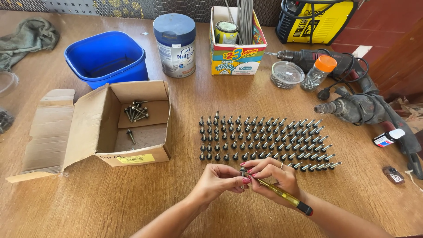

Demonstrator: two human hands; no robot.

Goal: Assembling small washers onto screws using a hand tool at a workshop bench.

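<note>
— Where was the screw when you paused?
— Start left: the cardboard box [132, 128] lay well apart, a few loose screws in it. Your left hand [217, 180] pinched the screw [243, 170], standing roughly upright, at its fingertips, just below the rows of screws [264, 139].
— And the tool?
— Your right hand [274, 175] was closed around the yellow screwdriver [282, 195]; its long axis ran down-right, tip touching the screw beside your left fingers
</note>
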